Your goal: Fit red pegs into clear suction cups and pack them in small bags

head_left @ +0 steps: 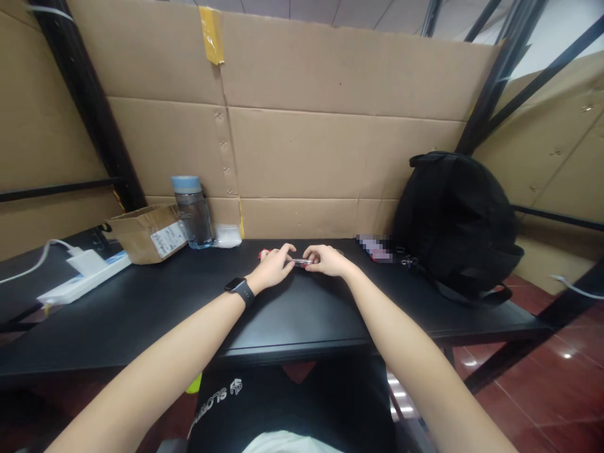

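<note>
Both my hands are above the black tabletop, close together at its back middle. A small, thin, shiny object (301, 262) lies between them; its kind is too small to make out, though a trace of red shows along it. My left hand (274, 267), with a dark watch (240, 288) on the wrist, curves thumb and fingers around the object's left end. On its right end, my right hand (326, 260) pinches with thumb and fingertips. A small red thing (262, 253) peeks out beside the left fingers, mostly hidden by them.
At the left stand a cardboard box (147, 234), a blue-lidded bottle (194, 217) and a white packet (228, 236). A white power strip (85, 280) with a plugged-in charger sits further left. A black backpack (455, 226) rests on the right. Cardboard panels (302, 157) wall the back.
</note>
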Demonstrator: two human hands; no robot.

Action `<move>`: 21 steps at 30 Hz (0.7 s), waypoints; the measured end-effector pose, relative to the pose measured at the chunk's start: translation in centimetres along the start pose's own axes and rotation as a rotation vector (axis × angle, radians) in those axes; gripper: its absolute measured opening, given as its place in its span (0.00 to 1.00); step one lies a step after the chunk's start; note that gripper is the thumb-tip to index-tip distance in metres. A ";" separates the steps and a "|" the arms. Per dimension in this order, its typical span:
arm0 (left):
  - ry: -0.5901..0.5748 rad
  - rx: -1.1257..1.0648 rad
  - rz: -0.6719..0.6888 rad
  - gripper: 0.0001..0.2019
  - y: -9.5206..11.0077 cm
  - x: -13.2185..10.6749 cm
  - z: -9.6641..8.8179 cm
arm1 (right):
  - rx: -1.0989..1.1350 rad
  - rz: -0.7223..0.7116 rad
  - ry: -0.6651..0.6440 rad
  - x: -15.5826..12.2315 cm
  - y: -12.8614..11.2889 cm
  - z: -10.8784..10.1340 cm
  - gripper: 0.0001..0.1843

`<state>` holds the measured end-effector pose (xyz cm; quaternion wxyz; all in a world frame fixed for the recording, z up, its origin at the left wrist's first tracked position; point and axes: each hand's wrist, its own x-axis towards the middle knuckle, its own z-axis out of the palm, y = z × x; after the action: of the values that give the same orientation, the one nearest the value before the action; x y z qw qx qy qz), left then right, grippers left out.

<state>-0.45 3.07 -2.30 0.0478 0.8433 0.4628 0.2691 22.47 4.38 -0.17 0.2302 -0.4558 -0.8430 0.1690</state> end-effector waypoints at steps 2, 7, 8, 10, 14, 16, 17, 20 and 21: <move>0.013 -0.005 -0.014 0.14 0.1 0.0 -0.1 | 0.024 0.031 0.021 0.1 0.1 0.1 0.18; 0.005 -0.068 -0.034 0.14 0.2 0.1 -0.3 | 0.093 0.081 0.039 0.3 0.8 0.3 0.26; 0.005 -0.079 -0.043 0.14 0.2 0.1 -0.3 | 0.109 0.083 0.041 0.4 1.0 0.3 0.26; 0.004 -0.100 -0.056 0.16 0.1 0.1 -0.3 | 0.130 0.084 0.045 0.5 1.2 0.5 0.26; -0.031 -0.098 -0.066 0.24 -0.2 0.0 -0.2 | 0.100 0.129 0.054 0.5 1.4 0.7 0.26; -0.038 -0.067 -0.073 0.25 -0.3 0.0 -0.1 | 0.029 0.165 0.063 0.5 1.3 0.6 0.25; -0.037 -0.046 -0.074 0.24 -0.4 0.0 -0.1 | -0.019 0.185 0.066 0.5 1.1 0.6 0.24; -0.014 0.033 -0.083 0.23 -0.6 0.0 0.1 | -0.179 0.192 0.108 0.3 0.4 0.3 0.21; 0.003 0.058 -0.091 0.23 -0.6 0.0 0.2 | -0.218 0.163 0.121 0.2 0.2 0.3 0.21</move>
<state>-0.82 3.46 -2.62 0.0349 0.8221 0.5083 0.2543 22.36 4.57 -0.43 0.2152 -0.5546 -0.8011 0.0666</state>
